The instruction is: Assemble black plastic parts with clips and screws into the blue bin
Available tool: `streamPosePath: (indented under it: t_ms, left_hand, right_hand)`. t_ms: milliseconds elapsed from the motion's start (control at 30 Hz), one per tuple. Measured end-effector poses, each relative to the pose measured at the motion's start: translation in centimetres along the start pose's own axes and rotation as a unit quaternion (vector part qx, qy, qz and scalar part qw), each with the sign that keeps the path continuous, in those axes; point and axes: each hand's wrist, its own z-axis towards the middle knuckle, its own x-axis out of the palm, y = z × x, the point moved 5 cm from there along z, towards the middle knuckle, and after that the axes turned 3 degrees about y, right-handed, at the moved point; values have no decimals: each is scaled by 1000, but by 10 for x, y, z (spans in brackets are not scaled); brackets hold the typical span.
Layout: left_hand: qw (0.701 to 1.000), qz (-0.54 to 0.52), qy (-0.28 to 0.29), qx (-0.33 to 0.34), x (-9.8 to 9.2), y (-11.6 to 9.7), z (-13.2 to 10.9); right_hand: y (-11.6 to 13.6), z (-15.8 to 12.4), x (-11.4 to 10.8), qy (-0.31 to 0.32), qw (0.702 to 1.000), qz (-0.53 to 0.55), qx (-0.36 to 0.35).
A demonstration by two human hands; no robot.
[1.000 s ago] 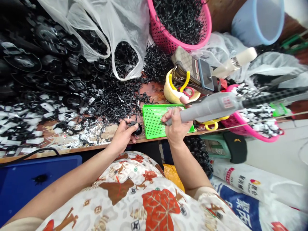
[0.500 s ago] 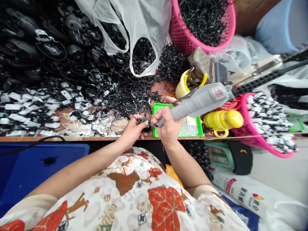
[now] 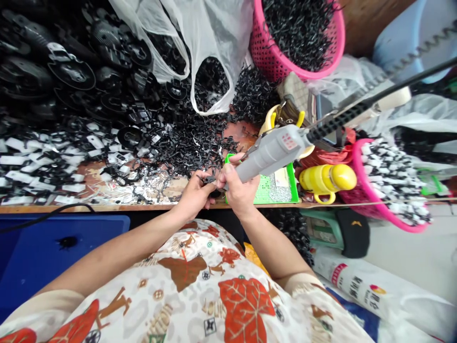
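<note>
Fingers of the left hand (image 3: 194, 195) pinch a small black plastic part (image 3: 207, 179) at the front edge of the wooden bench (image 3: 143, 207), around the middle of its visible length in the head view. The right hand (image 3: 241, 193) is wrapped round a grey, tubular, plastic-bodied power tool (image 3: 269, 152), probably an electric screwdriver, its front end slanting down and leftward to the part. The fingers hide the tip, so contact cannot be told.

The likeliest trouble is a slip: with the hands together and the tool slanted, a skidding tip could hit the left fingertips or mark the part. Any twist might turn the part out of that light pinch; it could then drop over the front edge or vanish into the loose heap of small black plastic clips (image 3: 193, 143) just behind. The thick black cable (image 3: 333, 121), running off toward the far right, could drag the tool out of line. Near the right hand, the bright green perforated plastic tray (image 3: 294, 183) sits along the front edge; a bump there could spill its small shiny metal pieces (image 3: 280, 193).
</note>
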Motion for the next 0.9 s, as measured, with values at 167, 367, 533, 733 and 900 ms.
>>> streamPosePath:
  t_ms: [167,367,533,733,900]
  left_hand:
    - [1000,15,5,-3,0,0,1]
    - [990,121,-16,67,-4,-3,-6]
    - [845,385,50,367,26,-30,-18]
    - [815,434,77,375,35,-38,-3]
    - [972,176,-13,157,-1,-39,0]
  right_hand:
    - [6,4,-1,2,999,41,20]
    - [44,34,-60,-116,991,-10,-69]
    - [25,49,-106,-179,976,-91,-79]
    - [1,45,-105,-160,975,-133,-82]
    - [-2,46,-102,-153,979,-110,-73]
